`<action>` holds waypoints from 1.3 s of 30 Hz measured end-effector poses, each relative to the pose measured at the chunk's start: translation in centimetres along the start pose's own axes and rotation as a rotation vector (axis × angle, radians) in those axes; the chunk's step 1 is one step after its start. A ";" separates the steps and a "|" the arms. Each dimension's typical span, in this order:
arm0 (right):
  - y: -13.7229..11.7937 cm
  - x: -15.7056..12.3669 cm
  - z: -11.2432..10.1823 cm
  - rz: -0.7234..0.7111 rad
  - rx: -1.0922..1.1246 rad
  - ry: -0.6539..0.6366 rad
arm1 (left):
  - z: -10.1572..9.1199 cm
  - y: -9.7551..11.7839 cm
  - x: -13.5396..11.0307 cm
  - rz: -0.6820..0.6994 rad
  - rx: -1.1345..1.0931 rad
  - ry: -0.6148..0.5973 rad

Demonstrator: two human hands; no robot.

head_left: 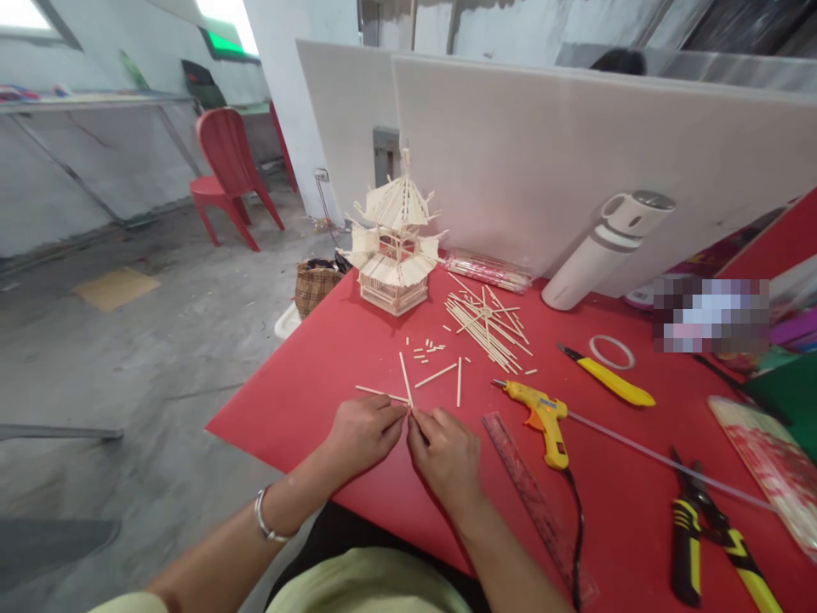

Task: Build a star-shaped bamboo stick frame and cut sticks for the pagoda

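My left hand (365, 432) and my right hand (447, 455) rest close together on the red table (332, 358), fingertips pinched where thin wooden sticks (404, 379) meet. One stick runs left (381, 393), another points away from me. Loose sticks and short cut pieces (437, 349) lie just beyond my fingers. A pile of long sticks (486, 322) sits farther back. A small pagoda model built of sticks (396, 243) stands at the table's far left corner.
A yellow glue gun (545, 417) and a ruler (529, 485) lie right of my hands. Beyond are a yellow utility knife (609, 379), a tape roll (611, 351), a white bottle (606, 247) and yellow-handled pliers (708, 532). White partition boards stand behind. A red chair (226, 174) is on the floor at left.
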State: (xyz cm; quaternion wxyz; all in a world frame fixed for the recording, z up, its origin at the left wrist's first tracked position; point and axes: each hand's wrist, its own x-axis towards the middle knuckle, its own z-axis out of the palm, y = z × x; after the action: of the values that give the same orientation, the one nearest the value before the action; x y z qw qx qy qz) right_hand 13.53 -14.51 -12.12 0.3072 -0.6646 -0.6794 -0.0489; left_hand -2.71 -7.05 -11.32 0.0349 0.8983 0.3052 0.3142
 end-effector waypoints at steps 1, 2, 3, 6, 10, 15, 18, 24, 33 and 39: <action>0.0 0.0 0.0 -0.002 -0.001 0.002 | 0.0 0.0 0.0 0.000 -0.002 -0.001; 0.0 0.0 0.1 -0.004 -0.004 0.004 | -0.1 0.1 0.1 0.001 -0.005 -0.002; 0.1 0.0 0.1 -0.005 -0.006 0.005 | -0.1 0.1 0.1 0.004 -0.008 0.000; 0.1 0.0 0.2 -0.007 -0.010 0.003 | -0.1 0.1 0.1 0.007 -0.010 0.003; 0.0 0.0 0.0 -0.001 -0.008 -0.001 | 0.0 0.1 0.0 -0.002 0.003 -0.007; -0.1 0.1 0.0 -0.003 -0.006 0.000 | -0.1 0.1 -0.1 -0.015 0.008 -0.004; -0.1 0.0 0.1 0.005 -0.010 -0.013 | -0.2 0.2 -0.1 -0.013 0.018 -0.005; -0.1 -0.1 0.4 0.051 0.021 -0.010 | -0.1 0.1 -0.2 -0.010 0.018 -0.009; -0.5 -0.1 -0.6 0.248 0.105 -0.099 | -0.2 0.1 -0.3 -0.003 -0.019 -0.003; -1.0 0.3 -0.6 0.315 0.018 -0.143 | -0.7 0.1 0.0 -0.067 -0.077 0.053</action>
State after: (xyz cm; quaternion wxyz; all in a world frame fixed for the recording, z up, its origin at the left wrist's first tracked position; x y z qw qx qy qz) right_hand 12.82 -14.60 -11.13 0.2680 -0.7619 -0.5872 0.0534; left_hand -3.07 -7.22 -10.70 0.0719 0.8769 0.3235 0.3481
